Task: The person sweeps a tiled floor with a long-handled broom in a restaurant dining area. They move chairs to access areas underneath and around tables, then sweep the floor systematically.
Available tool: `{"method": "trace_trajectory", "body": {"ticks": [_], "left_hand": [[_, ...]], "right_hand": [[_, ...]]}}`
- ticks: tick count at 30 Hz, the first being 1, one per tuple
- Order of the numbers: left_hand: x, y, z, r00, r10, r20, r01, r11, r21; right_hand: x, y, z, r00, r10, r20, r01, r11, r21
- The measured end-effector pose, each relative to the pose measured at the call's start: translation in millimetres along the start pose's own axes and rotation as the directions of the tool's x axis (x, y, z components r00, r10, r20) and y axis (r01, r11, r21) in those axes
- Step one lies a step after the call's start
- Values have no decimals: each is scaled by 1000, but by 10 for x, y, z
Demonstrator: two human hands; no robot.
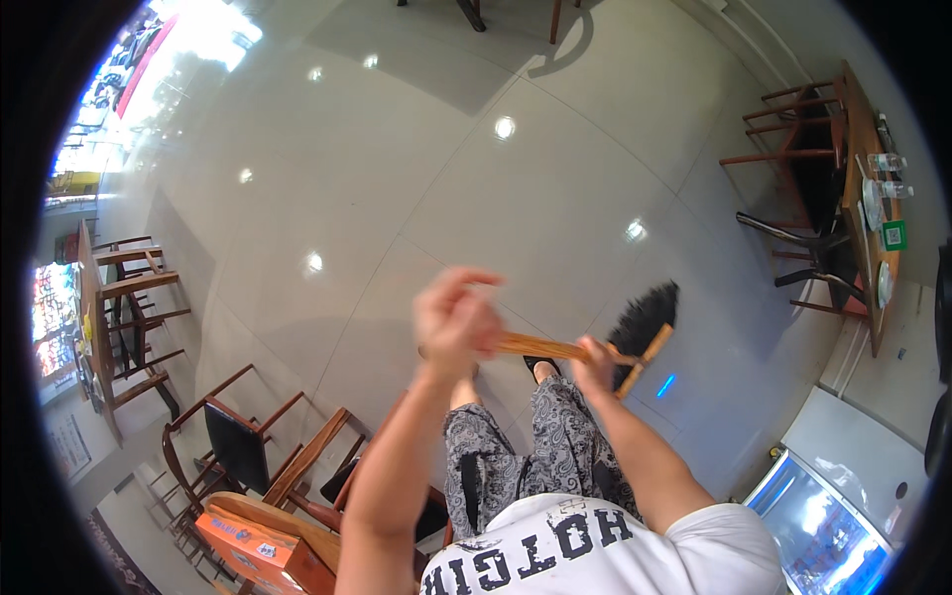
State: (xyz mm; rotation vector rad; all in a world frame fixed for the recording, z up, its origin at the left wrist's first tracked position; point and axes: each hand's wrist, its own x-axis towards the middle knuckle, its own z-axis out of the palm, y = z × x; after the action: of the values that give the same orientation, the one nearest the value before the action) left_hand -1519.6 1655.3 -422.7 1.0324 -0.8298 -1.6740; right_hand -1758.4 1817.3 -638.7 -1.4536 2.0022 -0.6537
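White shirt (pixel 694 555) with cracked black lettering (pixel 614 526), black-and-grey paisley trousers (pixel 575 426), dark footwear (pixel 535 364), possibly slippers; left hand (pixel 458 319) and right hand (pixel 592 367) are bare.

Left grip (pixel 458 322) motion-blurred; finger outlines smeared. Wooden broom handle (pixel 540 345) partly hidden by it. White T-shirt (pixel 645 540) cut off by lower edge; furniture leg (pixel 554 22) cropped at upper edge.

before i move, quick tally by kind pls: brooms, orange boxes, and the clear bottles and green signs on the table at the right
Brooms: 1
Orange boxes: 1
Clear bottles: 2
Green signs: 1
Total: 5
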Motion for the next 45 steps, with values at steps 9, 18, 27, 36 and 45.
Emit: {"method": "trace_trajectory", "body": {"ticks": [9, 18, 27, 36, 45], "left_hand": [[-394, -979, 1153, 917, -291, 273, 278, 957, 85], [-756, 414, -167, 976, 47, -212, 8, 968, 250], [-3184, 1664, -2167, 173, 241, -955, -404, 902, 154], [-4174, 1517, -1828, -337, 220, -915, -327, 884, 333], [-2189, 555, -2826, -21, -350, -936, -421, 852, -310]], "right_hand": [[-964, 1320, -1165, 940, 339, -31, -341, 938, -61], [-72, -526, -2, 967, -166, 195, 157, 986, 62], [-729, -3290, 2036, 450, -707, 546, 655, 677, 336], [-1336, -4597, 3444, -295, -828, 478, 623, 213, 753], [-204, -5366, 5002, -451, -508, 734, 854, -6, 520]]}}
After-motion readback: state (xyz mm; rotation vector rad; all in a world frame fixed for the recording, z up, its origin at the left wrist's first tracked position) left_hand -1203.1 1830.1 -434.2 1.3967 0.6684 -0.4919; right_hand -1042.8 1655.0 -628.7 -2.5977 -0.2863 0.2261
